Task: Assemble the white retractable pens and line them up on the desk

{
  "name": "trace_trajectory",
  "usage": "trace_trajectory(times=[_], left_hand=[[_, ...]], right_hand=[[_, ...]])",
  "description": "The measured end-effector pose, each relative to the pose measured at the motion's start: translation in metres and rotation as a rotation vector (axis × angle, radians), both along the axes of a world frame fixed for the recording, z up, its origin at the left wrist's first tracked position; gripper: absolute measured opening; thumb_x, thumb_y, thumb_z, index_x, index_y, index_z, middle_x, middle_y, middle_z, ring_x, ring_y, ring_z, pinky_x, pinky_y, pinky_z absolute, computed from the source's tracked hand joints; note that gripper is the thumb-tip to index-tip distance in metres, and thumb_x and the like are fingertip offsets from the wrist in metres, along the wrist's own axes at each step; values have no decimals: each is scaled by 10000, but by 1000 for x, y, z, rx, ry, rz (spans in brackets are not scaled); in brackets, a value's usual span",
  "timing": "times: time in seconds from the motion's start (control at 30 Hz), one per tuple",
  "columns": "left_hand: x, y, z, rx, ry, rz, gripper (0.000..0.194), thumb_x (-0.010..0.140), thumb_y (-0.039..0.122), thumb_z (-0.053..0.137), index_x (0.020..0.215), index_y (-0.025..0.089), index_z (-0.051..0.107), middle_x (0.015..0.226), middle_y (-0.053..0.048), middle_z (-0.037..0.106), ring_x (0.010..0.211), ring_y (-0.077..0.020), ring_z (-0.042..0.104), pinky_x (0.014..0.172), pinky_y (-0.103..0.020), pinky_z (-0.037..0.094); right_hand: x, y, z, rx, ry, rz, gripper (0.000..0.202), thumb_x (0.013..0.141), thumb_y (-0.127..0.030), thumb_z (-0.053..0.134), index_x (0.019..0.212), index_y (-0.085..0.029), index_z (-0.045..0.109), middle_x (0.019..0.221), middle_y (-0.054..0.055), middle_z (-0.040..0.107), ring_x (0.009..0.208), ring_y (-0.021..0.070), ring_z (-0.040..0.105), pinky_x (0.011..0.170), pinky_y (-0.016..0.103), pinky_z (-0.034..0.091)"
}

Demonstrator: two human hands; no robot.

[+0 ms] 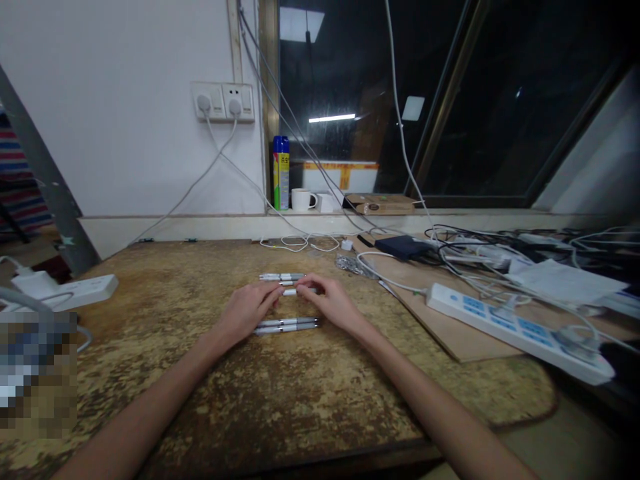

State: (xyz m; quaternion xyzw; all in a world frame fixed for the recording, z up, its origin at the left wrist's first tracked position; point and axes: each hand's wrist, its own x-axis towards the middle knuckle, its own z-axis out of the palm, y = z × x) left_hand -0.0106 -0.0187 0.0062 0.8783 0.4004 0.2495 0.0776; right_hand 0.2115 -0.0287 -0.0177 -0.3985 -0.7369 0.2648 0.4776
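Observation:
Between my two hands a white pen (290, 292) lies crosswise, its ends hidden by fingers. My left hand (249, 308) is closed at its left end, thumb and fingers pinched together. At the other end my right hand (327, 297) pinches it the same way. Just beyond the hands lie white and grey pens (281, 277), side by side and partly covered by the fingers. Closer to me, a pair of similar pens (287, 324) rests parallel on the worn wooden table (240, 413).
To the right, a power strip (520, 333) sits on a brown board (450, 333) beside tangled cables (480, 260). Another power strip (95, 291) is at the left. A small clear bag (353, 265) lies past my right hand. A mug (301, 199) and spray can (281, 175) stand on the sill.

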Motion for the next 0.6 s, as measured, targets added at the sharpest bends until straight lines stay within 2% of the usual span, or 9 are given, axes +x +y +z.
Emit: trace_trajectory(times=[0.1,0.3,0.6], left_hand=[[-1,2,0,-20,-15,-1,427,1035,413,338,806,218,641,822,-16,705,767,-193,626,713,-276,388],[-2,5,1,-90,-77,-18,454,1028,436,346,773,203,641,774,-17,686,741,-189,611,685,-265,380],[-3,10,-1,-275,-120,-95,513,1027,449,339,717,174,641,661,-8,627,616,-152,531,620,-256,364]], right_hand=[[1,2,0,11,7,8,171,902,-306,636,996,-191,720,947,49,744,884,180,682,799,302,514],[3,6,-2,139,-33,-12,142,836,-231,696,973,-198,704,957,35,729,898,182,664,836,315,497],[4,2,5,222,-49,-1,62,815,-137,643,830,-194,660,896,22,705,863,179,644,828,309,471]])
